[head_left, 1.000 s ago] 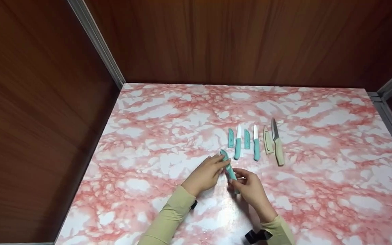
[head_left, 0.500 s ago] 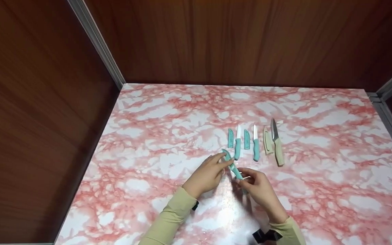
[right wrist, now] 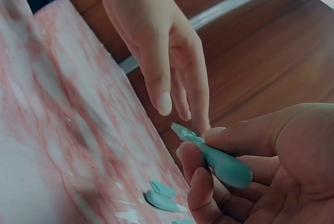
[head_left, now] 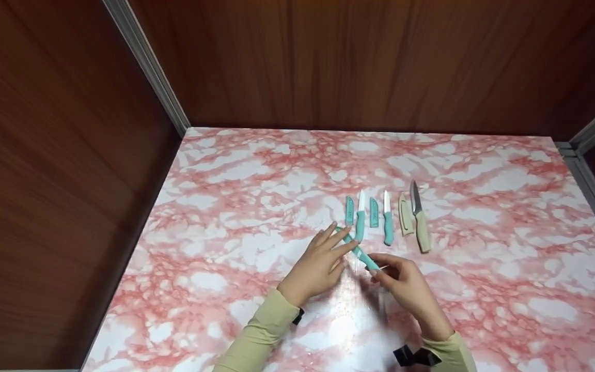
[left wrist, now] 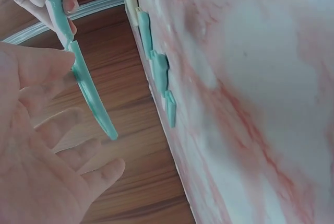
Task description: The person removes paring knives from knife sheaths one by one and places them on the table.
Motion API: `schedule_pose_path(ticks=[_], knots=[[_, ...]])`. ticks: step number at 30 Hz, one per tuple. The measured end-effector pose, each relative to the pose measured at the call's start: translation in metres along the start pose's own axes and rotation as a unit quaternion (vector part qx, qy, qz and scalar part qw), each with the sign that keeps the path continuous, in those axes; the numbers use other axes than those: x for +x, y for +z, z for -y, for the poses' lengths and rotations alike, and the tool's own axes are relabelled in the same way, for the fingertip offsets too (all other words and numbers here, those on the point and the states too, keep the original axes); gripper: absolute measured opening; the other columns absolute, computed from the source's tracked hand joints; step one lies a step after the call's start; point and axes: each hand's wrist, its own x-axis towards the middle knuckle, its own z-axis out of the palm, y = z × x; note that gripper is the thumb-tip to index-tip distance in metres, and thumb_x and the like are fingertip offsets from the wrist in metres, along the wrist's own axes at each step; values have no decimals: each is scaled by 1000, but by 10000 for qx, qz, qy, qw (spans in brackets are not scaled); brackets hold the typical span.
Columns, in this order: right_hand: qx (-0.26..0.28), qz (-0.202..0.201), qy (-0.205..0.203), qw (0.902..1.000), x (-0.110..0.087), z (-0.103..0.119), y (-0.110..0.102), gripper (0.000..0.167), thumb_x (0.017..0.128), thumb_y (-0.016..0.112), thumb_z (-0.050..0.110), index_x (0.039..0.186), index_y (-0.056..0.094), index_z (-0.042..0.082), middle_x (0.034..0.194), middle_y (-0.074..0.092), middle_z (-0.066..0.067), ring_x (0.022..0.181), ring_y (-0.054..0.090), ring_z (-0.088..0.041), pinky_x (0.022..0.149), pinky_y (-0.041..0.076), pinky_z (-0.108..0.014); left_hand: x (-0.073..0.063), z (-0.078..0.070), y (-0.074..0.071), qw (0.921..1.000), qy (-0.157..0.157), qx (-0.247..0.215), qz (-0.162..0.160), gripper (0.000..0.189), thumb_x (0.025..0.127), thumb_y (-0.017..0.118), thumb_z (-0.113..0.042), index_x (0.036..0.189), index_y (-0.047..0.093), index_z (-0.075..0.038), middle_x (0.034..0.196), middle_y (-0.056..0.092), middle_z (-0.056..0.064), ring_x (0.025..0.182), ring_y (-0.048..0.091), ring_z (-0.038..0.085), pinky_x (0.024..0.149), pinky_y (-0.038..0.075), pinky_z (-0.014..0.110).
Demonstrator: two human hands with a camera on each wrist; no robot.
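My right hand [head_left: 403, 284] pinches a turquoise-handled paring knife [head_left: 370, 262] by its handle between thumb and fingers. A matching turquoise sheath [left wrist: 93, 91] covers the blade and points away to the upper left in the head view. My left hand [head_left: 314, 264] has its fingers extended and spread, with fingertips at the sheath; its palm [left wrist: 36, 182] faces the camera in the left wrist view. In the right wrist view the handle's rounded end [right wrist: 235, 173] sticks out of the right hand's grip. The knife is held up over the table.
Beyond the hands lie two turquoise paring knives [head_left: 388, 227] with white blades, bare, each beside a turquoise sheath [head_left: 374, 213]. To their right are a larger beige-handled knife [head_left: 422, 232] and its beige sheath [head_left: 406, 216]. Wooden panels [head_left: 328, 67] border the marbled table [head_left: 235, 206].
The right hand has moved right and turned the knife to a more slanted angle. The left fingers have straightened and spread at the sheath. The knives on the table have stayed put.
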Motion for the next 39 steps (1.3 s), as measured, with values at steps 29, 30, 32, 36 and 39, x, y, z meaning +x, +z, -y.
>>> schedule_pose_path(ticks=[29, 30, 32, 36, 39], knots=[[-252, -29, -236, 9994, -10, -4, -20, 28, 91, 57, -8, 119, 61, -9, 101, 65, -24, 82, 64, -26, 74, 56, -37, -8, -16, -1, 9999, 57, -158, 29, 42, 95, 59, -15, 136, 56, -16, 143, 46, 8, 137, 32, 31, 114, 21, 48], [-250, -35, -254, 9994, -10, -5, -21, 28, 91, 57, -8, 119, 61, -9, 100, 65, -24, 81, 64, -25, 74, 56, -36, -9, -16, 0, 9998, 59, -169, 22, 42, 95, 59, -15, 136, 56, -16, 143, 46, 8, 137, 33, 31, 113, 21, 48], [-215, -58, -281, 9994, -10, -6, -23, 27, 91, 57, -8, 118, 62, -9, 100, 65, -24, 81, 64, -25, 74, 56, -36, -9, -16, 1, 9998, 68, -198, 34, 42, 95, 59, -16, 136, 55, -16, 143, 46, 8, 136, 33, 30, 113, 22, 48], [-142, -124, -288, 9994, -11, -6, -25, 28, 91, 57, -10, 118, 62, -9, 102, 66, -22, 82, 64, -25, 73, 56, -35, -11, -17, 3, 9996, 65, -269, 80, 41, 96, 58, -17, 137, 55, -16, 142, 47, 8, 135, 35, 27, 114, 21, 47], [-107, -164, -256, 9995, -12, -6, -25, 28, 91, 56, -9, 118, 62, -9, 103, 66, -21, 82, 64, -25, 73, 56, -34, -12, -18, 3, 9994, 37, -342, 103, 40, 97, 58, -18, 136, 55, -16, 139, 48, 6, 133, 38, 22, 114, 20, 45]])
